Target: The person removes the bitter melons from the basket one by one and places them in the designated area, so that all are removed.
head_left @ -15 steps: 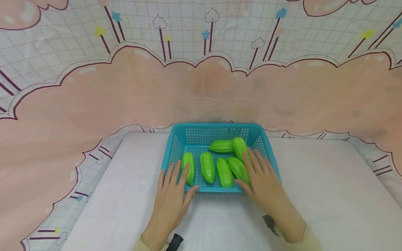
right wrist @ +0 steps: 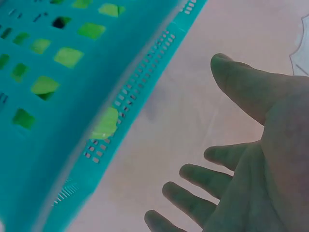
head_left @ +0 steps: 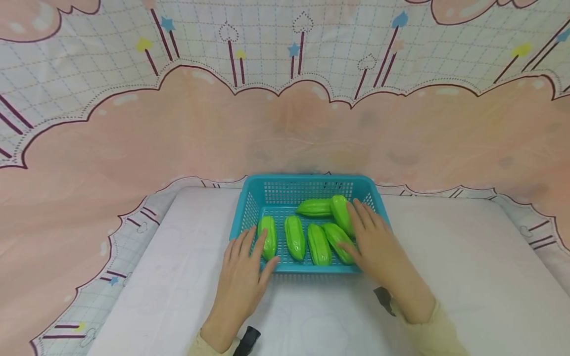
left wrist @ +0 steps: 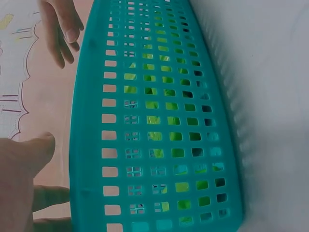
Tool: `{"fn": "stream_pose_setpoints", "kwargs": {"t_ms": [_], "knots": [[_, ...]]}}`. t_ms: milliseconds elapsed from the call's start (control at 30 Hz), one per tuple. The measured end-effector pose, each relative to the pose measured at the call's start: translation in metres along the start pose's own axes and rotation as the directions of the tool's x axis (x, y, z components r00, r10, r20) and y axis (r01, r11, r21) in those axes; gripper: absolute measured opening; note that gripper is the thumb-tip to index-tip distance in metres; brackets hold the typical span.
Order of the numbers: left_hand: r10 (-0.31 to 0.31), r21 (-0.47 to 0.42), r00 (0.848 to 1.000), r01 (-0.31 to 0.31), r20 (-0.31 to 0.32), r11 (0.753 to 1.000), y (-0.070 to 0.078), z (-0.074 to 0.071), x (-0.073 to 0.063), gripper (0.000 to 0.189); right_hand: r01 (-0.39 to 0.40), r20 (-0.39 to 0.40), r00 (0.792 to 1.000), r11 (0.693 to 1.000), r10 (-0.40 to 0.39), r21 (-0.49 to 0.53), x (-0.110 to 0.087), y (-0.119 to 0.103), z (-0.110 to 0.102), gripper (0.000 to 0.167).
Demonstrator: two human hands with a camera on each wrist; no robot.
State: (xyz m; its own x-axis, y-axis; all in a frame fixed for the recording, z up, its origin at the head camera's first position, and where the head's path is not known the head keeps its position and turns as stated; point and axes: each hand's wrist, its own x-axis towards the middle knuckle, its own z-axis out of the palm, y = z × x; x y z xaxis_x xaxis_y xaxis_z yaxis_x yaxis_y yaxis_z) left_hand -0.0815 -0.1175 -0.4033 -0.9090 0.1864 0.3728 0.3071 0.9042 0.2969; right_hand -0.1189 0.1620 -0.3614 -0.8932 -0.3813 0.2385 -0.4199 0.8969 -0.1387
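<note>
A teal plastic basket with perforated walls holds several glossy green, ribbed, gourd-like vegetables. Over its front left corner, my left hand has its fingers extended, close beside the leftmost vegetable. My right hand hovers above the basket's right side, fingers straight and thumb spread, covering part of the vegetables there. In the right wrist view, the palm and spread fingers of the right hand hold nothing. The left wrist view has the thumb of the left hand near the basket rim.
A white-covered table carries the basket near its back edge. Behind it hangs a printed cloth with pink scalloped shapes and candles. Dark straps show at both wrists, by pale sleeves.
My right hand has shifted slightly right and away from the basket's middle, uncovering more of the vegetables. The left hand has barely moved, and the basket and vegetables stay put.
</note>
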Motion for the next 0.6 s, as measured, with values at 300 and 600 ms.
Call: {"fn": "stream_pose_setpoints", "kwargs": {"t_ms": [300, 600], "knots": [[0.002, -0.012, 1.000, -0.003, -0.027, 1.000, -0.004, -0.002, 0.003, 0.061, -0.009, -0.006, 1.000, 1.000, 0.009, 0.013, 0.011, 0.000, -0.006, 0.082], [-0.032, -0.024, 0.999, 0.032, -0.034, 0.999, -0.008, -0.001, 0.008, 0.061, -0.017, 0.022, 1.000, 1.000, 0.016, 0.025, 0.022, 0.002, -0.005, 0.080]]}}
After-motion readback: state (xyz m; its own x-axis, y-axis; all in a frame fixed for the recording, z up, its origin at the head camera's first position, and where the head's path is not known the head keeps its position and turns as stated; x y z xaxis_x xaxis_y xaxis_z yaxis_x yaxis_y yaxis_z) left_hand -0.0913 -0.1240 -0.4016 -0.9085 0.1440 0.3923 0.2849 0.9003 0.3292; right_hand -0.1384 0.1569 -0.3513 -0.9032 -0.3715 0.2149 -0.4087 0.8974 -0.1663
